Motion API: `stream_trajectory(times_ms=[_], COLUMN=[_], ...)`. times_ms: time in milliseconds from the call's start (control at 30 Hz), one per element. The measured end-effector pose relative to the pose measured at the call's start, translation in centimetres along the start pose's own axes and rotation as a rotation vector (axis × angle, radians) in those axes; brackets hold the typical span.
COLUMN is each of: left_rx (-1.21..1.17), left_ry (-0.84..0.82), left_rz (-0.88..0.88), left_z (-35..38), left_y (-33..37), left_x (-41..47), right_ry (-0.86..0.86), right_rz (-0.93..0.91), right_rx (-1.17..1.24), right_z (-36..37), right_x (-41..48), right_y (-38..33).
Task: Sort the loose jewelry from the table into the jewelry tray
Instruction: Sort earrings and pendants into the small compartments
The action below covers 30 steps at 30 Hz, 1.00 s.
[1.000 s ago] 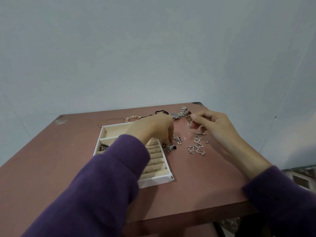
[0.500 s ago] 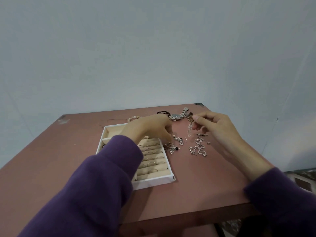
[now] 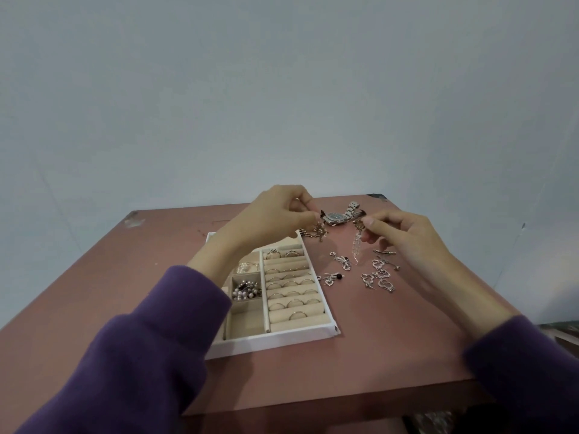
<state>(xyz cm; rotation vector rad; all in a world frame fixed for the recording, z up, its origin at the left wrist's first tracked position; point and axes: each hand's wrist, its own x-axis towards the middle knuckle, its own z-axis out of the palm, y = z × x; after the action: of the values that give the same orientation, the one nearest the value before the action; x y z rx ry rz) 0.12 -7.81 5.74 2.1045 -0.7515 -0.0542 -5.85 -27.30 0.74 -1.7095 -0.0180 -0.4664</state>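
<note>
A: Right grip point(image 3: 404, 236) pinches the chain earring point(image 3: 356, 245) at its top. The rest hangs straight below the grip. Left grip point(image 3: 275, 214) pinches a small charm point(image 3: 319, 228).
B: Judged light, limp and snag-prone, so hold the top. The tray point(image 3: 272, 343) lies beneath the left grip.

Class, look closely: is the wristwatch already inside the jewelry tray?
No, the wristwatch lies on the table beyond the jewelry tray.

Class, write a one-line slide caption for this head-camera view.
Left hand pinches a small piece, right hand a dangling earring, above the table beside the tray.
</note>
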Motion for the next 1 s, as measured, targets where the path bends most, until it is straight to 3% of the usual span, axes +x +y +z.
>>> stream_trajectory(times_ms=[300, 600, 1000], left_rx=[-0.112, 0.045, 0.082], left_ry=[0.054, -0.018, -0.087], left_rz=[-0.050, -0.095, -0.099], left_z=[-3.1, -5.7, -6.6], left_y=[-1.5, -4.6, -5.0], left_x=[-4.9, -10.6, -13.7], right_ry=[-0.090, -0.252, -0.349], right_rz=[-0.042, -0.044, -0.069], right_rx=[0.024, 0.076, 0.015], right_z=[3.9, 9.5, 11.9], right_x=[-0.9, -2.5, -3.9], right_y=[-1.5, -3.3, -4.9])
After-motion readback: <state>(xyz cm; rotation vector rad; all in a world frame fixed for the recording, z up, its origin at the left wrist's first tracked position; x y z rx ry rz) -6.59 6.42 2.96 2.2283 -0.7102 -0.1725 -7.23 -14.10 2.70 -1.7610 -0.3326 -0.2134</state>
